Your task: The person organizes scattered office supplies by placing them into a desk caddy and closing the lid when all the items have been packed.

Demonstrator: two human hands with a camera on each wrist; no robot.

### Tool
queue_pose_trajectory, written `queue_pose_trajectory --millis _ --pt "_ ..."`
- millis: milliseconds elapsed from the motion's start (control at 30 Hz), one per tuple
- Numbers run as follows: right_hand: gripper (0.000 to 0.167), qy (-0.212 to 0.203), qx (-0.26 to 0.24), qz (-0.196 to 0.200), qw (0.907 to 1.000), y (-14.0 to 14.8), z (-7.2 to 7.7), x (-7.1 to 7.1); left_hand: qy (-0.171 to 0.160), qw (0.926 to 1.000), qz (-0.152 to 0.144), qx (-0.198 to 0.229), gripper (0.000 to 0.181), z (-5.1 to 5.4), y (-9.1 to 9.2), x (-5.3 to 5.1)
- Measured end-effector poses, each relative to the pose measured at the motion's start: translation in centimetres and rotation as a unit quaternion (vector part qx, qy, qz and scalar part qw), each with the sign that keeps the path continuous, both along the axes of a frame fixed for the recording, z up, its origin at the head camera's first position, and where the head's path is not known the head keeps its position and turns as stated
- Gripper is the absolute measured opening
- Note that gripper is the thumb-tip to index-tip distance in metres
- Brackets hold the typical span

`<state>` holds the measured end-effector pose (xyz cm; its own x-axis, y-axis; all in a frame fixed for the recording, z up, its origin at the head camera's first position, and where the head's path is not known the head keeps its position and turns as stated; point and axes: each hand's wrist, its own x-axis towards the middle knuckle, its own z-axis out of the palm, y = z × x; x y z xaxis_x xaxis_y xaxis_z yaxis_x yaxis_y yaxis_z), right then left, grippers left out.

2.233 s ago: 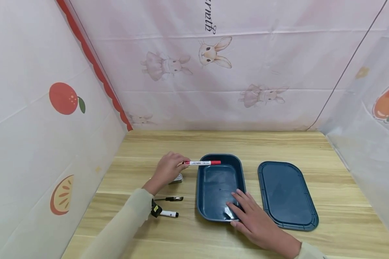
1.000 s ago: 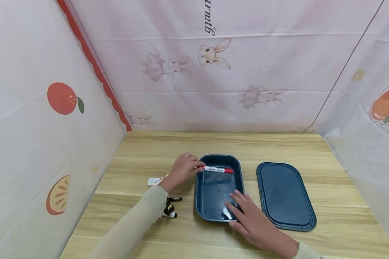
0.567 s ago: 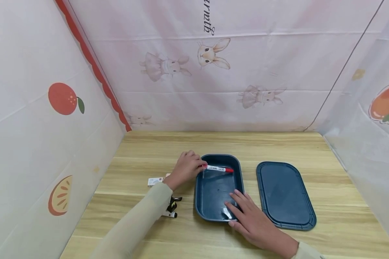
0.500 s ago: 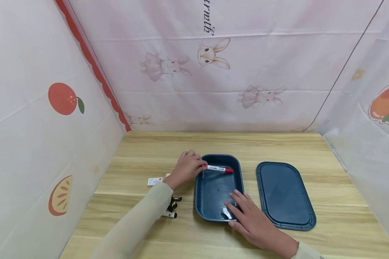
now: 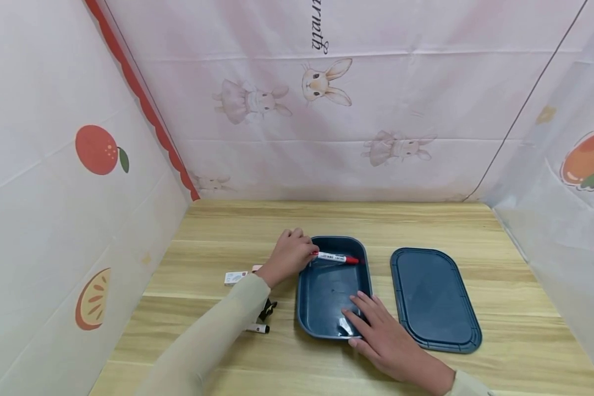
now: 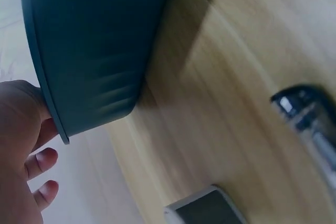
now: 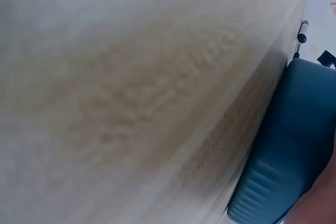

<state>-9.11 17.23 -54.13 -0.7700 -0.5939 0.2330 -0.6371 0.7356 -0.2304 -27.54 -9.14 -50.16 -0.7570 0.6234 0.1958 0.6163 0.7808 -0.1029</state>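
A dark blue plastic box [image 5: 333, 297] sits in the middle of the table in the head view. My left hand [image 5: 291, 254] reaches over its back left rim and pinches one end of a red-and-white marker [image 5: 333, 257]. The marker lies crosswise inside the back of the box, red cap to the right. In the left wrist view the left hand [image 6: 21, 145] is at the box rim, and the marker is hidden. My right hand [image 5: 388, 341] rests on the front right rim, fingers extended inside; only a bit of that hand [image 7: 317, 198] shows in the right wrist view.
A matching blue lid [image 5: 436, 300] lies flat right of the box. To the left, partly under my left sleeve, are a small white box [image 5: 235, 278], a black object [image 5: 266, 311] and a black-capped white marker [image 5: 259, 328]. Printed cloth walls enclose the table.
My left hand has moved right, carrying the red-and-white marker from above the box's left rim down into its back part. The right hand has stayed on the rim.
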Motion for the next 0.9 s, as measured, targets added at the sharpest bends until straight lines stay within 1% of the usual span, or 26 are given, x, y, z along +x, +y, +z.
queue_pose_trajectory --millis 100,233,467,567,733,900 --pt "0.053 -0.01 0.003 -0.002 0.9999 0.0 0.0 0.0 0.005 1.0 -0.002 -0.008 0.02 0.3 0.2 -0.2" --pt "0.053 -0.02 0.006 -0.003 0.9998 0.1 0.1 0.0 0.002 0.9998 -0.001 -0.018 0.017 0.7 0.4 -0.2" --pt "0.052 -0.01 -0.001 0.001 1.0 0.0 0.2 0.0 0.021 0.9983 -0.01 -0.053 0.014 0.5 0.8 -0.2" --pt "0.051 -0.004 0.001 0.002 1.0 0.1 0.2 0.0 0.024 0.9972 -0.01 -0.07 0.016 0.7 1.1 0.0" --pt "0.051 -0.008 0.001 0.004 1.0 0.1 0.4 0.0 0.024 0.9966 -0.008 -0.078 0.019 1.1 1.5 0.3" --pt "0.051 -0.014 0.009 0.007 0.9998 0.1 0.2 -0.1 0.029 0.9957 -0.005 -0.088 0.02 1.1 1.7 0.4"
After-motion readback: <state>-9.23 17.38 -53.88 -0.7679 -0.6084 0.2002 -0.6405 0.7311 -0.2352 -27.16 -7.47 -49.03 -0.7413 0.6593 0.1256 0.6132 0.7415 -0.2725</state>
